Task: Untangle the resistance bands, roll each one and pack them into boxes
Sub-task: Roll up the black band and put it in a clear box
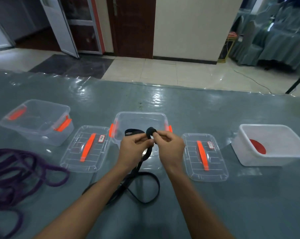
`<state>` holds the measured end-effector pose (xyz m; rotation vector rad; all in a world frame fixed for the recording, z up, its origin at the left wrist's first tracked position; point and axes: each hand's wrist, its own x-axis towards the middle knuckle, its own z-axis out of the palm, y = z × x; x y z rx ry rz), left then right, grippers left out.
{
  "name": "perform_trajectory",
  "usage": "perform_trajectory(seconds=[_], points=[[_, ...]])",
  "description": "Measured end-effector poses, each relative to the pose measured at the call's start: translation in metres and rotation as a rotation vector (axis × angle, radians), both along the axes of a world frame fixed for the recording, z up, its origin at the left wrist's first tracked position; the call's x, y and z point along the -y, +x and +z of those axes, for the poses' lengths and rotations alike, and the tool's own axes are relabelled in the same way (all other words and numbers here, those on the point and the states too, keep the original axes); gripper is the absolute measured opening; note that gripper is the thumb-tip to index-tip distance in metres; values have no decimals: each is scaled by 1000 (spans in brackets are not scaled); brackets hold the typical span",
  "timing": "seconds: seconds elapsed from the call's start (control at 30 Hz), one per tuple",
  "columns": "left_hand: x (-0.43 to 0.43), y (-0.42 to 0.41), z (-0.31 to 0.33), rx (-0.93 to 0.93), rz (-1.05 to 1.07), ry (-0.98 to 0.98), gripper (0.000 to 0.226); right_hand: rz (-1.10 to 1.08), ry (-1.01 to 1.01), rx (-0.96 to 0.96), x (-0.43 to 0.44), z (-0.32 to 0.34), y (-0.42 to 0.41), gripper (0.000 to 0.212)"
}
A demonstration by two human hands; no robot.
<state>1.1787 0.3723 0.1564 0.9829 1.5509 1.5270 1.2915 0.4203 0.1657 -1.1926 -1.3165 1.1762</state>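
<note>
A black resistance band hangs from both hands, and its loose loops trail on the table near me. My right hand pinches a small rolled start of the band just in front of the middle clear box. My left hand grips the strap right beside the roll. A purple band lies in tangled loops at the left. A second clear box with orange latches stands at the far left.
Two clear lids with orange handles lie flat on the table, one left of my hands and one right. A white tub holding something red stands at the right. The grey table is covered with glossy plastic film.
</note>
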Motion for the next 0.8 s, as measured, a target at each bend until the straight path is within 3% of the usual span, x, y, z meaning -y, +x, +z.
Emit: perform_trajectory(seconds=[0.33,0.47,0.57,0.67,0.73,0.8], points=[[0,12,-10,-453,61,11,11,154,-340,-114,-3,-16,17,12],[-3,0,-12,-751,-71,-33,21,360,-64,118,-14,-15,44,10],[-6,-5,-7,-1003,-246,-88,19,486,294,421,-32,-10,59,31],[-9,1,1,-1203,-322,-72,13,634,399,616,-42,-3,65,19],[-9,6,7,-1159,-304,-37,18,603,300,486,-42,0,70,16],[-6,13,14,-860,-211,-20,19,550,133,207,-40,0,76,17]])
